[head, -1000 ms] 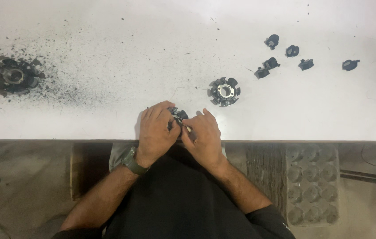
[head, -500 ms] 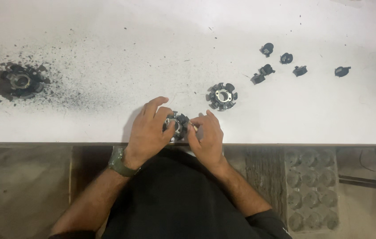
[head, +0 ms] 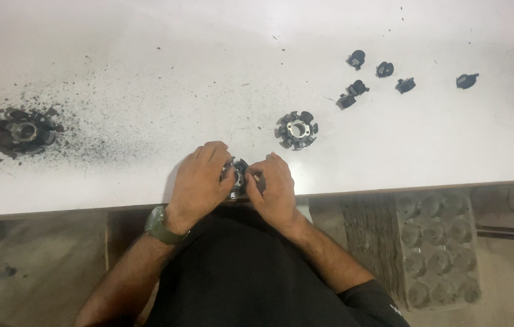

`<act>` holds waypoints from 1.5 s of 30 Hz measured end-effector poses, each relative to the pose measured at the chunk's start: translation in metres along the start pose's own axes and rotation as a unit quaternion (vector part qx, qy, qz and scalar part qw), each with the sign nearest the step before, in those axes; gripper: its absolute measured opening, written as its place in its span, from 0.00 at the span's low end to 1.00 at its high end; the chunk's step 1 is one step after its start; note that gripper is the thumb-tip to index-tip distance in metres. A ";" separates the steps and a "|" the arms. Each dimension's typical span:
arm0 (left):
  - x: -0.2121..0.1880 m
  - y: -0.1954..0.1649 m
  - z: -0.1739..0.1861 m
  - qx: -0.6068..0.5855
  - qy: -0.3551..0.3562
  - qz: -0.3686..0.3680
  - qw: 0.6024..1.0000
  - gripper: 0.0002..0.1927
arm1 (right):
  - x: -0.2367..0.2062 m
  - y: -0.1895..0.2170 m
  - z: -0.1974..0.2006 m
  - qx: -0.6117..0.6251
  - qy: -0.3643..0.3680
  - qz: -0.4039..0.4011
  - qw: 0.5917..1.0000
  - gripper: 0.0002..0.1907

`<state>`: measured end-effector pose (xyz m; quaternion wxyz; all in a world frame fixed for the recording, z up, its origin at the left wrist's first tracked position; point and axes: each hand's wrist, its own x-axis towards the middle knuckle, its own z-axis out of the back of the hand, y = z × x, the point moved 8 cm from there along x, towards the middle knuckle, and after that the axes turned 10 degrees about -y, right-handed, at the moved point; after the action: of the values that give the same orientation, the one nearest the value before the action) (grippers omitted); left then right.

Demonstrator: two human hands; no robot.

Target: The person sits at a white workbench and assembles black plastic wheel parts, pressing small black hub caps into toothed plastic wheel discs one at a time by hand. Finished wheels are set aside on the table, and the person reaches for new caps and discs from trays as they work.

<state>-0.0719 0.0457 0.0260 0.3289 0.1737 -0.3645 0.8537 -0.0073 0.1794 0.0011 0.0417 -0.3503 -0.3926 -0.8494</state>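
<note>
1. The small dark toothed hub (head: pixel 237 177) sat at the near edge of the white table (head: pixel 148 72), pinched between both hands.
2. The left hand (head: pixel 199 180) curled over its left side, fingers clasping it; the right hand (head: pixel 274 186) gripped the other side with thumb and forefinger.
3. Whether a loose piece was being pressed in was hard to tell, since the fingers hid most of the part.
4. Done well, this called for the hub braced flat on the table and pushed evenly.
5. A matching hub (head: pixel 297 129) lay just beyond; small black clips (head: pixel 354 91) lay scattered farther right.
6. Another hub (head: pixel 25 130) sat far left amid dark grit.
7. Below the edge stood a grey moulded tray (head: pixel 435 248).
</note>
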 end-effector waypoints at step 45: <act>-0.017 0.026 -0.009 -0.026 0.058 0.062 0.996 0.09 | -0.011 0.002 -0.013 0.023 0.015 0.053 0.998 0.13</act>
<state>-0.0777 0.0315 -0.0027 0.3002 0.0927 -0.3767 0.8715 -0.0057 0.1669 -0.0099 0.1012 -0.3569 -0.3924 -0.8417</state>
